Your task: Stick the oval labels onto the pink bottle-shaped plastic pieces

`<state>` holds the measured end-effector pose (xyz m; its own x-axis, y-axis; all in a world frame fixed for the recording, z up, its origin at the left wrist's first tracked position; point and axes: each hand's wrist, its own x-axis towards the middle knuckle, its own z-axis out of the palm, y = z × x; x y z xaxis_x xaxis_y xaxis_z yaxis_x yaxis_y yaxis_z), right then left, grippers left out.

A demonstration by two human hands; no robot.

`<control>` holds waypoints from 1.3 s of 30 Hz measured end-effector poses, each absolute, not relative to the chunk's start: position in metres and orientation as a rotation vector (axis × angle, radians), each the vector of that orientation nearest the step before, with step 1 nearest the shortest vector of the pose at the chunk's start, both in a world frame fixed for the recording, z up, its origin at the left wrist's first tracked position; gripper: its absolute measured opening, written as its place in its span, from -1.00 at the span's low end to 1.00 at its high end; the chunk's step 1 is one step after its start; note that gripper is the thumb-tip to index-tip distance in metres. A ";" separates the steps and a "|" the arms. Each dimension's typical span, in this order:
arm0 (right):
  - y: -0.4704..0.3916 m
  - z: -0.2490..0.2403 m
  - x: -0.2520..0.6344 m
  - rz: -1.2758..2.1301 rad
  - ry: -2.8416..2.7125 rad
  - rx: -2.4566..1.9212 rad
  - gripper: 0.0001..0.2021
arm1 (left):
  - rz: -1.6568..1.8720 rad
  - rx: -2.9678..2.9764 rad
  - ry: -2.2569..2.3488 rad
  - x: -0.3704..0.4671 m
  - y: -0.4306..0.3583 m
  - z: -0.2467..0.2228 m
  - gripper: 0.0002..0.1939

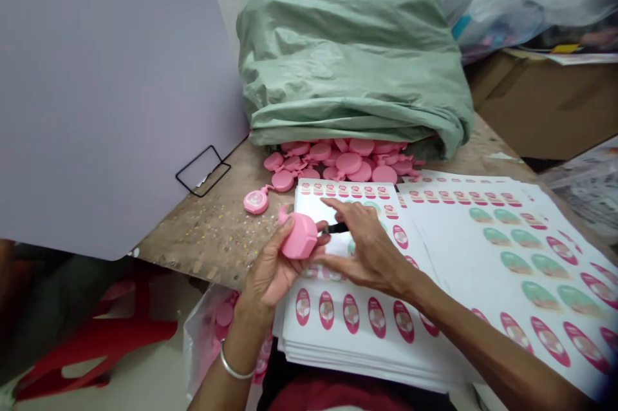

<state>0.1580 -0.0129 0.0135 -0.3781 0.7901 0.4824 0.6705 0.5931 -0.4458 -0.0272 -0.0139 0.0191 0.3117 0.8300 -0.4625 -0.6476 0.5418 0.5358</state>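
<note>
pink plastic case (300,236), held up over the near left part of the label sheets (313,341), is pinched in the left hand (274,269): the thumb presses its left side, and fingertips show just past its right edge. the right hand (371,245) is spread at thumb and forefinger, its opening turned toward the case, which lies directly to its left; the thumb tip comes in near the lower right edge, but i cannot tell whether it touches. between that thumb and forefinger is a slim black thing (337,228), lying roughly level, its end pointing left at the case; whether the curled fingers grip it is hidden.

so the relation that matters is sideways: the left hand carries the case, and the right hand faces it from just beside, near its right edge. the case's curled hook sticks up at the upper left, on the side away from the right hand. its body looks broad and rounded, tilted a little, with no clear long axis from this angle.

beyond the hands, a loose pink piece with a round label (255,201) rests on the surface (212,230), nearer the left hand, and a pink heap (348,163) spills from under the green sack (357,57).
</note>
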 end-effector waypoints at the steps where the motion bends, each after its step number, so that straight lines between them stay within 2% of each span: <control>1: -0.013 0.011 0.160 0.279 -2.106 -1.216 -0.49 | 1.052 0.317 0.834 -0.034 -0.010 0.018 -0.68; 4: -0.013 -0.008 0.162 0.398 -2.029 -1.427 -0.79 | 1.184 0.473 0.951 -0.048 0.001 0.006 -0.67; 7: -0.013 -0.029 0.155 0.362 -2.051 -1.519 -0.88 | 1.209 0.573 0.989 -0.045 0.012 -0.007 -0.68; 17: -0.009 -0.051 0.143 -0.059 -2.158 -1.489 -0.81 | 1.031 0.653 0.873 -0.010 0.050 -0.032 -0.69; 26: -0.006 -0.051 0.145 0.226 -2.113 -1.465 -0.86 | 1.026 0.704 0.878 -0.009 0.049 -0.033 -0.69; 30: -0.004 -0.050 0.141 0.219 -2.079 -1.517 -0.87 | 1.027 0.690 0.858 -0.009 0.049 -0.033 -0.69; 35: -0.014 -0.041 0.135 0.060 -2.057 -1.242 -0.86 | 1.006 0.638 0.830 -0.013 0.052 -0.034 -0.70; 39: -0.017 -0.017 0.141 0.234 -1.887 -1.126 -0.91 | 0.981 0.645 0.834 -0.015 0.052 -0.028 -0.67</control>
<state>0.1410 -0.0174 -0.0173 -0.1823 0.7794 0.5994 0.6094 0.5679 -0.5533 -0.0153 0.0517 -0.0277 0.3049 0.9010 -0.3084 -0.4499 0.4217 0.7873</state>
